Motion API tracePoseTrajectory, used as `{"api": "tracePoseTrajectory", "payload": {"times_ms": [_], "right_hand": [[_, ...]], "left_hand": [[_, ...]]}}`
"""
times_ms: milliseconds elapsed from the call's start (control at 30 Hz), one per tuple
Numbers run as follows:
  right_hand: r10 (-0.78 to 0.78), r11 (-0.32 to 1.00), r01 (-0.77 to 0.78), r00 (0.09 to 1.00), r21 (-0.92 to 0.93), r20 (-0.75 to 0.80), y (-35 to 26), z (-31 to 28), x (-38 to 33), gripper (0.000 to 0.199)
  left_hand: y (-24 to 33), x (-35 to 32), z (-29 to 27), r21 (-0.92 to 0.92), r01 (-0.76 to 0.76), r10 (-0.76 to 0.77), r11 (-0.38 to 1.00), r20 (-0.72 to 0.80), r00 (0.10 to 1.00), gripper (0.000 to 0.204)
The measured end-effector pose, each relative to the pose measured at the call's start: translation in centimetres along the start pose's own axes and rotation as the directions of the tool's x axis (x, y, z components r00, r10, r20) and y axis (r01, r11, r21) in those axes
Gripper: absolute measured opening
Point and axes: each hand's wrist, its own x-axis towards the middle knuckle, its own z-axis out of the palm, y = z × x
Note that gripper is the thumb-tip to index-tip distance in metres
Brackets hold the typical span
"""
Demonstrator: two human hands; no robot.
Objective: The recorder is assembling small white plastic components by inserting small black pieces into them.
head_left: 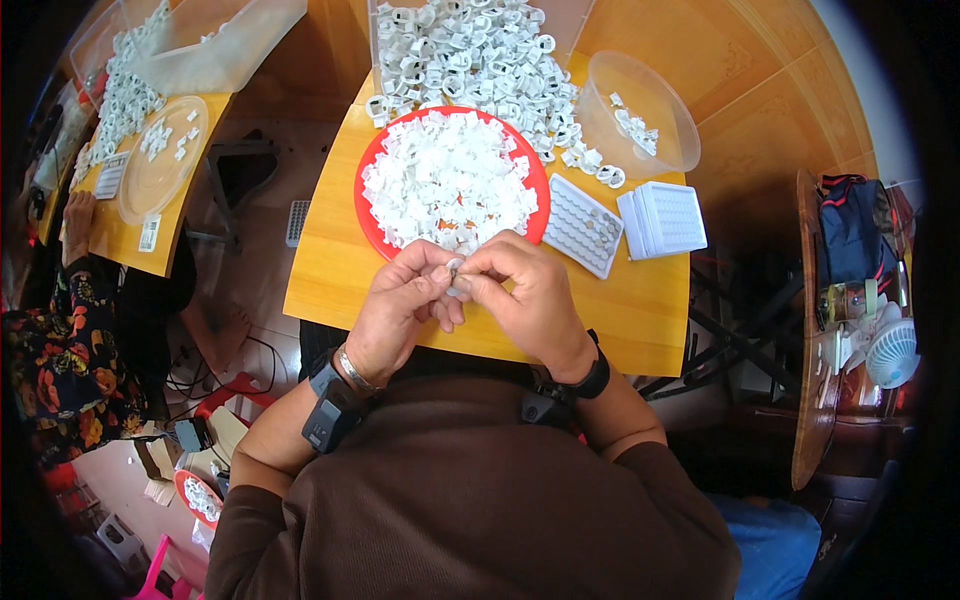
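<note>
Wooden table point(330, 270), two hands pinching one small white part over its near edge.

Left hand point(400, 305) and right hand point(525, 300) meet fingertip to fingertip, thumbs and forefingers closed on a small white plastic piece point(455, 268) just below the red plate point(375, 235). That plate is heaped with more white pieces. Beyond it a clear tub point(570, 20) spills ring-shaped white parts onto the wood. To the right, a clear round bowl point(660, 90) holds a few pieces, and nearer lie a white grid tray point(580, 225) and a stack of white trays point(665, 215). At far left, another table carries a clear lid point(160, 160) with a few parts.
</note>
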Motion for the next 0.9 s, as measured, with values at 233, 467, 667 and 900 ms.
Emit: {"api": "tracePoseTrajectory", "payload": {"times_ms": [233,467,667,900], "right_hand": [[0.281,0.784,-0.305,0.951,0.54,0.129,0.0,0.4,0.0,0.01],[0.329,0.726,-0.365,0.929,0.583,0.171,0.6,0.6,-0.1,0.012],[0.337,0.714,-0.389,0.92,0.582,0.202,1.0,0.8,0.0,0.013],[0.349,0.656,-0.427,0.903,0.622,0.251,1.6,0.6,-0.2,0.013]], "left_hand": [[-0.2,0.0,0.0,-0.017,-0.018,0.019,1.0,0.034,0.999,0.023],[-0.2,0.1,-0.1,0.004,0.003,-0.003,1.0,0.027,1.0,0.023],[-0.2,0.1,-0.4,-0.018,0.051,-0.05,0.999,0.01,0.999,0.023],[-0.3,0.3,-0.7,-0.1,0.086,-0.079,0.991,0.072,0.994,0.018]]}}
